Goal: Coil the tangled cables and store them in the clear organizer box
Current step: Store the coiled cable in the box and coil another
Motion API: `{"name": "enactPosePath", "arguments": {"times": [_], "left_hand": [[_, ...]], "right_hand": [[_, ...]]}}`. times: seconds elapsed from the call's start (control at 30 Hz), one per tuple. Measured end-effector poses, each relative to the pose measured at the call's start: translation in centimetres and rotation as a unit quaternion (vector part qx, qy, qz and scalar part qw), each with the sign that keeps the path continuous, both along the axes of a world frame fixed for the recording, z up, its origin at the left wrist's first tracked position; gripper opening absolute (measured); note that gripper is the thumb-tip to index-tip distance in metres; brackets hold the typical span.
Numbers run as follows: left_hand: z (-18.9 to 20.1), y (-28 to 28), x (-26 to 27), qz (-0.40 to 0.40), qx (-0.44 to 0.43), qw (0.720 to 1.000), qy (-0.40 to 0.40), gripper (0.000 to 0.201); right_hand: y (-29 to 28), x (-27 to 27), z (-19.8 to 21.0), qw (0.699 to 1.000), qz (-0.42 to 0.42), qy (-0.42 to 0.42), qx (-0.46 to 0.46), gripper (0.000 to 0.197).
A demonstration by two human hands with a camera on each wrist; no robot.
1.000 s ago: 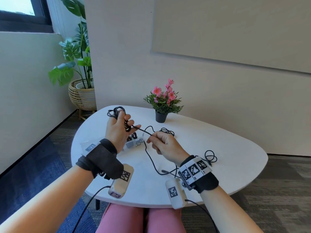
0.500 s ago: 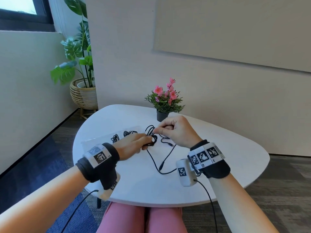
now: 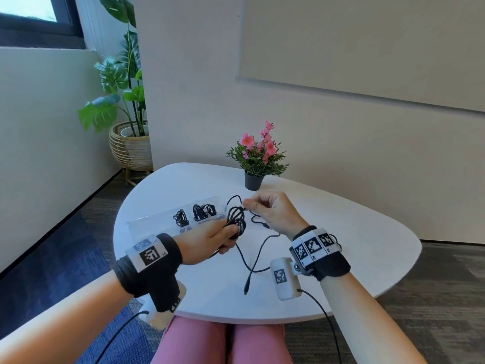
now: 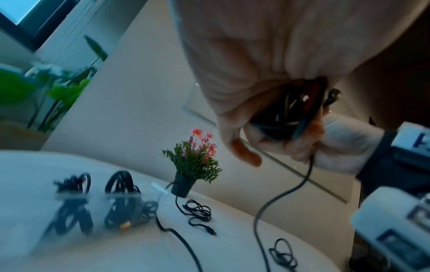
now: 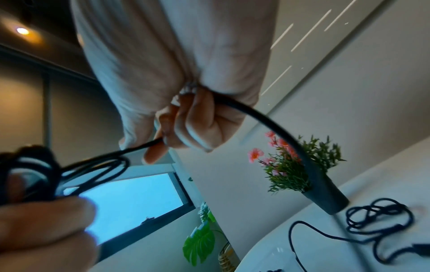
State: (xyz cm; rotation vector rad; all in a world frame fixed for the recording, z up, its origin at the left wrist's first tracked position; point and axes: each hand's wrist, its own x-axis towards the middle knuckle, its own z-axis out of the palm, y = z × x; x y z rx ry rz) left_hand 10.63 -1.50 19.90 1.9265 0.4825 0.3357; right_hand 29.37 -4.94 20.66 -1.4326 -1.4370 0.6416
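Note:
My left hand grips a bundle of black cable loops just above the white table; the same coil fills its curled fingers in the left wrist view. My right hand pinches the same cable right beside the coil. The loose tail hangs down to a plug near the front edge. The clear organizer box lies left of the hands and holds several coiled black cables.
A small pot of pink flowers stands at the table's back. Another loose black cable lies on the table behind the hands, and a small loop nearer the front. A large potted plant stands on the floor at the left.
Both hands dropped from a raised, spread position and came together low over the table. The right hand has slid along the cable up to the coil; the loose tail is shorter.

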Motion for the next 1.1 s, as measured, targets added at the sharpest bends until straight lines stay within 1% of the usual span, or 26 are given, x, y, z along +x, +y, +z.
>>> {"name": "enactPosePath", "arguments": {"times": [0.07,0.1,0.13,0.2,0.23,0.27,0.3,0.37,0.47,0.5,0.53,0.6,0.63,0.7,0.77,0.83,0.9,0.97,1.03,1.1], "left_hand": [[0.0,0.1,0.1,0.003,-0.069,0.996,-0.064,0.028],[0.1,0.2,0.3,0.019,-0.115,0.988,-0.105,0.028],[0.3,0.4,0.5,0.043,-0.168,0.973,-0.151,0.028],[0.6,1.0,0.9,0.092,-0.260,0.933,-0.231,0.027],[0.8,1.3,1.0,0.106,-0.283,0.918,-0.255,0.026],[0.9,1.6,1.1,0.116,-0.289,0.912,-0.266,0.025],[0.9,1.7,1.2,0.123,-0.281,0.914,-0.266,0.025],[0.8,1.8,1.2,0.129,-0.254,0.926,-0.248,0.021],[0.4,1.4,1.2,0.108,-0.240,0.939,-0.220,0.018],[0.2,1.3,1.3,0.097,-0.213,0.951,-0.204,0.016],[0.0,1.2,1.3,0.090,-0.166,0.965,-0.180,0.015],[-0.1,1.0,1.4,0.077,-0.063,0.987,-0.123,0.017],[-0.1,0.9,1.4,0.069,-0.032,0.992,-0.101,0.018],[-0.1,0.9,1.2,0.049,-0.007,0.995,-0.084,0.022],[-0.2,0.9,1.0,0.038,-0.014,0.996,-0.080,0.024],[-0.2,0.8,0.8,0.032,-0.057,0.994,-0.086,0.024],[-0.2,0.7,0.8,0.022,-0.098,0.991,-0.084,0.030],[0.1,0.7,0.8,0.005,-0.113,0.991,-0.077,0.031],[0.3,0.8,0.9,-0.010,-0.135,0.987,-0.084,0.026],[0.0,1.0,0.8,-0.016,-0.181,0.978,-0.104,0.020]], "right_hand": [[0.1,0.4,-0.4,0.998,-0.039,0.035,0.021,0.017],[0.2,0.6,-0.7,0.997,-0.049,0.044,0.029,0.021],[0.0,0.4,-0.8,0.997,-0.053,0.049,0.030,0.023],[-0.2,-0.3,-1.4,0.998,-0.049,0.040,0.019,0.024],[-0.3,-0.8,-1.6,0.999,-0.040,0.034,0.015,0.024],[-0.5,-1.2,-1.8,0.999,-0.035,0.030,0.016,0.022],[-0.6,-1.7,-1.9,0.999,-0.036,0.031,0.021,0.020],[-0.7,-2.1,-1.8,0.996,-0.048,0.063,0.031,0.018],[-1.0,-2.6,-0.8,0.992,-0.037,0.115,0.036,0.029],[-1.0,-2.7,-0.6,0.992,-0.030,0.111,0.043,0.029],[-1.0,-3.0,-0.4,0.993,-0.025,0.099,0.059,0.024],[-0.9,-3.4,-0.1,0.992,-0.046,0.055,0.102,0.005],[-0.8,-3.4,0.1,0.990,-0.068,0.028,0.121,0.002],[-0.7,-3.0,0.3,0.988,-0.089,0.001,0.127,0.002],[-0.7,-2.6,0.6,0.989,-0.087,-0.013,0.118,0.008],[-0.8,-2.4,0.8,0.991,-0.079,-0.024,0.107,0.014],[-0.8,-2.5,0.9,0.991,-0.070,-0.032,0.105,0.015],[-0.7,-2.7,1.0,0.992,-0.061,-0.026,0.106,0.014],[-0.5,-2.8,1.1,0.993,-0.058,-0.014,0.104,0.011],[-0.3,-2.6,1.3,0.994,-0.056,0.031,0.089,0.012]]}}
